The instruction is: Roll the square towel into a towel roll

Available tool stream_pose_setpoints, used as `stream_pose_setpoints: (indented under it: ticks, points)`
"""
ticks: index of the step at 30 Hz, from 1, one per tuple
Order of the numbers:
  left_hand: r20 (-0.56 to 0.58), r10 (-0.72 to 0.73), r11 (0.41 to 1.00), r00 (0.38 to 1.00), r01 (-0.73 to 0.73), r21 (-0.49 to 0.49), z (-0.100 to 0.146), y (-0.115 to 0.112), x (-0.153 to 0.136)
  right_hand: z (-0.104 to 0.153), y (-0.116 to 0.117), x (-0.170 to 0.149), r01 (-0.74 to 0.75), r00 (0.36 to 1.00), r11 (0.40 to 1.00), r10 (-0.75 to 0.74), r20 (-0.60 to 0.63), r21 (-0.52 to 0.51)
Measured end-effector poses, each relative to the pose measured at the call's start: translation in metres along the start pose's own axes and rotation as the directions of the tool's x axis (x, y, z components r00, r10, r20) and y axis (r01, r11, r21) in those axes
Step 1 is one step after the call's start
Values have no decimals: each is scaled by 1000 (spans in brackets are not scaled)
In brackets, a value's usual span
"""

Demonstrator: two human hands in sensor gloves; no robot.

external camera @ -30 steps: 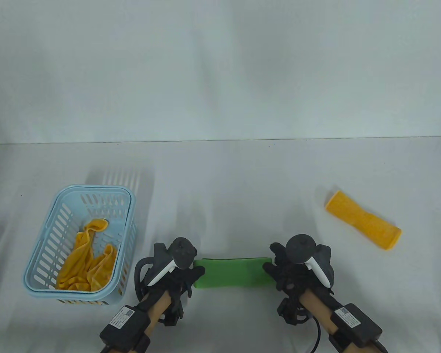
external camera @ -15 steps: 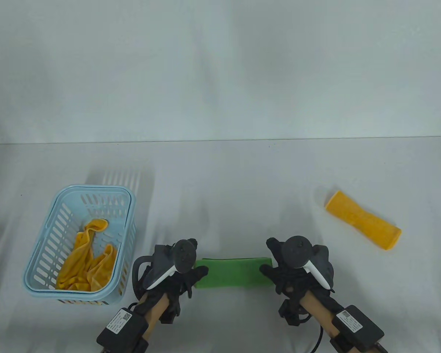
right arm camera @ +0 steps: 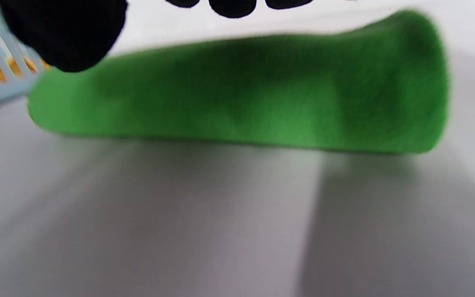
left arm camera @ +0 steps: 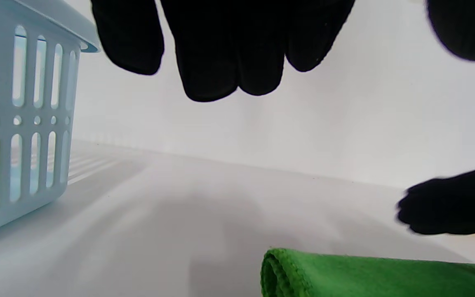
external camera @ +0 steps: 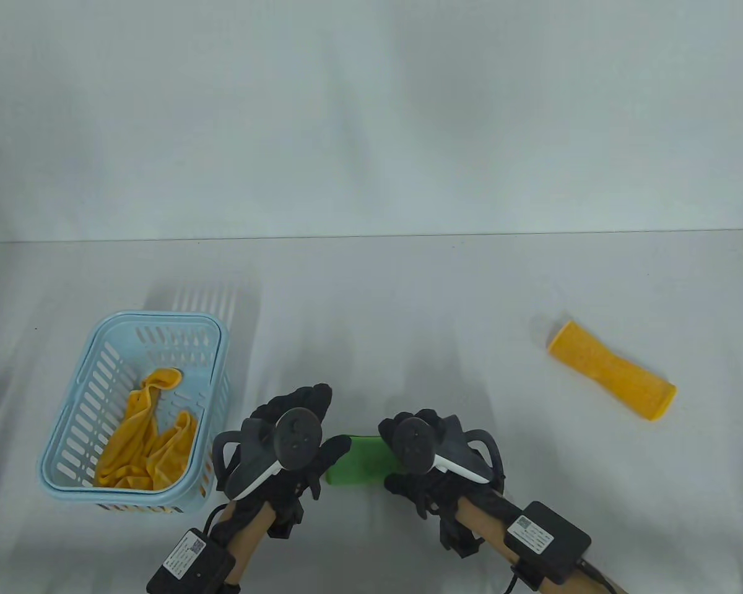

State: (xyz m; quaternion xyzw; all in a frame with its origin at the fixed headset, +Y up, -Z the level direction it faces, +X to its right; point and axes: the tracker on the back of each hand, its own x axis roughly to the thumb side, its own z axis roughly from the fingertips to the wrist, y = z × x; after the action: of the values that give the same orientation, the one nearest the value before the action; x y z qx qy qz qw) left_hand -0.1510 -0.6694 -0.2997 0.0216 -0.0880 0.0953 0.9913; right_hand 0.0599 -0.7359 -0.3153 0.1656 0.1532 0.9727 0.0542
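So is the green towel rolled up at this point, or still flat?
Rolled. The green towel lies on the table as a tube; the left wrist view shows layered edges curling at its end, and the right wrist view shows a rounded cylinder.

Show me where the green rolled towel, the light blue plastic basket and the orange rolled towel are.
green rolled towel (external camera: 358, 463): table view, its middle between the hands.
light blue plastic basket (external camera: 161, 318): table view, far rim.
orange rolled towel (external camera: 610, 370): table view, middle of roll.

Lay at front centre of the white table (external camera: 408, 297): green rolled terry towel (external camera: 359, 461), between left hand (external camera: 285, 442) and right hand (external camera: 424, 458). Stood far left: pale blue slotted plastic basket (external camera: 74, 396), crumpled yellow cloth (external camera: 148, 436) inside. Lay far right: yellow rolled towel (external camera: 612, 370).
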Motion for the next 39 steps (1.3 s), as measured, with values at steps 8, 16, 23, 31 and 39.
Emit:
stream_pose_setpoints:
  ticks: [8, 16, 23, 31, 39]
  points:
    - [13, 0, 1000, 1000, 0, 7, -1, 0, 1, -21, 15, 6, -71, 995, 990, 79, -66, 119]
    - [16, -4, 1000, 1000, 4, 4, -1, 0, 2, -31, 18, 11, -127, 988, 987, 135, -77, 98]
    - [13, -5, 1000, 1000, 5, -4, -1, -1, 3, -45, 13, 10, -35, 993, 987, 52, -106, 154]
    - [6, 6, 1000, 1000, -6, 6, -1, 1, 1, -46, 7, 3, 63, 992, 987, -46, -116, 147]
    - [13, 14, 999, 1000, -15, 36, 2, 6, 1, -1, -64, -41, 288, 938, 958, -285, -199, -12]
